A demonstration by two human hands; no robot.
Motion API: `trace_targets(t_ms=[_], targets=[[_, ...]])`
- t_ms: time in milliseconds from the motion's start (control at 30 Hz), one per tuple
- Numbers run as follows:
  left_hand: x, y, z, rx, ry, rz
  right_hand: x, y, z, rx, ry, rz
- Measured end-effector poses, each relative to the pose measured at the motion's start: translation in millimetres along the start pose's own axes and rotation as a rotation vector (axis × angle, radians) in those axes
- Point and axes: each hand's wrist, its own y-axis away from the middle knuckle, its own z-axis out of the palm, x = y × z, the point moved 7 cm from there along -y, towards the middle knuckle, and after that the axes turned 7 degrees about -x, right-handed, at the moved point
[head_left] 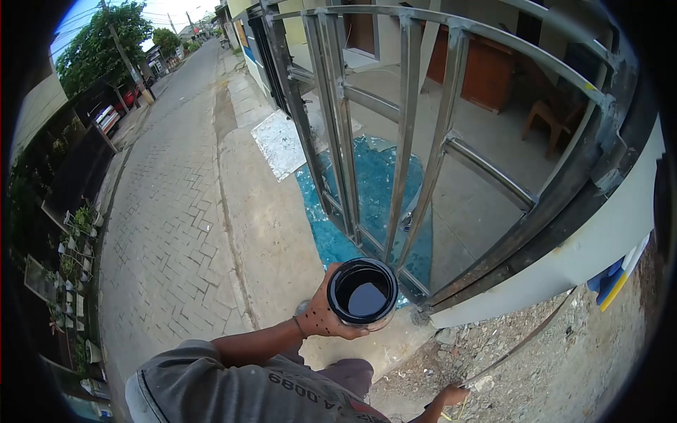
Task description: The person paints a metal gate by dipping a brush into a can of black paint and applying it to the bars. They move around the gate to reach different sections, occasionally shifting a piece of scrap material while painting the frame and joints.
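Observation:
My left hand, speckled with dark spots, is wrapped round an open can of dark, glossy liquid. The can is upright, beside the foot of a bare metal gate frame. Lower right, my right hand is closed at the near end of a long thin strip, which slants up toward the white wall. Whether the fingers grip the strip is hard to make out. A blue sheet lies on the ground under and behind the gate bars.
A paved street runs up the left side, with potted plants along its edge. A white board lies beside the blue sheet. Rubble covers the ground at lower right. Behind the gate are a brown chair and a cabinet.

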Motion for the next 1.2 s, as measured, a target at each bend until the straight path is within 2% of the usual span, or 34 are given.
trace_targets(t_ms=[33, 100, 167, 200, 233, 267, 300, 333, 400, 467, 600, 633, 667, 700, 733, 767, 833, 900, 967, 1000, 1133, 1167, 1200], targets=[[5, 3, -11, 0.015, 0.012, 0.013, -5, 19, -7, -0.026, 0.013, -0.076], [8, 13, -39, 0.05, -0.004, -0.035, -40, 73, -35, -0.215, 0.098, -0.162], [15, 21, -70, 0.08, 0.005, -0.024, -94, 136, -74, -0.123, -0.013, -0.302], [19, 25, -88, 0.118, -0.004, -0.009, -97, 145, -59, -0.12, 0.044, -0.403], [24, 30, -108, 0.154, -0.012, 0.004, -137, 174, -83, -0.307, -0.026, -0.274], [29, 40, -148, 0.182, 0.01, 0.01, -161, 201, -66, -0.209, 0.065, -0.602], [24, 48, -171, 0.196, 0.011, 0.007, -184, 218, -65, -0.268, -0.115, -0.579], [23, 57, -195, 0.201, -0.014, 0.009, -220, 254, -80, -0.087, -0.14, -0.757], [15, 76, -244, 0.197, -0.025, -0.003, -285, 304, -94, -0.283, -0.239, -0.771], [6, 97, -298, 0.237, -0.07, -0.014, -334, 349, -88, -0.193, -0.187, -1.07], [-20, 136, -404, 0.282, -0.087, -0.079, -408, 435, -84, -0.123, -0.033, -1.028], [-27, 146, -427, 0.271, -0.072, -0.105, -412, 440, -64, -0.138, -0.009, -1.04], [-34, 156, -453, 0.292, -0.167, -0.13, -423, 455, -58, -0.207, -0.099, -1.002], [-39, 159, -478, 0.305, -0.267, -0.142, -428, 462, -44, -0.235, -0.023, -0.956], [-41, 161, -500, 0.362, -0.256, -0.147, -433, 472, -32, -0.245, 0.016, -0.945], [-48, 161, -517, 0.336, -0.248, -0.151, -443, 484, -26, -0.254, 0.057, -0.935], [-66, 169, -560, 0.454, -0.257, -0.185, -456, 500, -7, -0.26, 0.077, -0.895], [-90, 171, -594, 0.484, -0.222, -0.247, -477, 516, 11, -0.264, 0.088, -0.859], [-125, 180, -637, 0.57, -0.277, -0.312, -503, 537, 34, -0.359, 0.165, -0.89], [-153, 192, -658, 0.619, -0.28, -0.328, -516, 547, 46, -0.339, 0.145, -0.917], [-175, 154, -729, 0.702, -0.13, -0.378, -570, 566, 136, -0.49, 0.308, -0.806], [-179, 146, -746, 0.728, -0.083, -0.429, -594, 576, 158, -0.506, 0.298, -0.857], [-179, 131, -762, 0.68, -0.102, -0.374, -620, 589, 178, -0.52, 0.264, -0.887]])
